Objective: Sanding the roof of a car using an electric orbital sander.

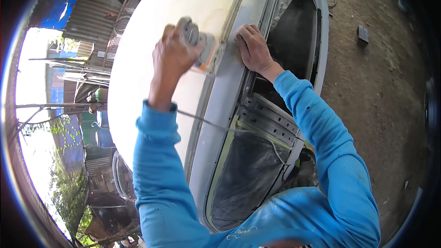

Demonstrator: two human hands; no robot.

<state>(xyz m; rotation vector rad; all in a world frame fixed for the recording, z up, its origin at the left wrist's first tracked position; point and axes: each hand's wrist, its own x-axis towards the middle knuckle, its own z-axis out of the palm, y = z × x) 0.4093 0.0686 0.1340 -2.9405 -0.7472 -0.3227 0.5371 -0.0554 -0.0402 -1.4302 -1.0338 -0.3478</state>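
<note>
My left hand [177, 48] is closed round a grey handheld power sander [207, 48] with an orange edge at its base. The sander sits on the pale cream car roof [170, 14], close to the seam along its side. A dark cord [206, 121] runs across the roof and down over the side. My right hand [252, 48] rests on the grey roof rail [234, 59] above a side window [294, 32]. Its fingers are curled together, and their inner side is hidden.
Clear plastic sheeting [245, 170] edged with greenish tape covers another window opening. To the right lies bare dirt ground with a small dark block [363, 34]. Corrugated metal sheets [85, 23], metal bars and a blue drum [104, 135] stand beyond the car's left side.
</note>
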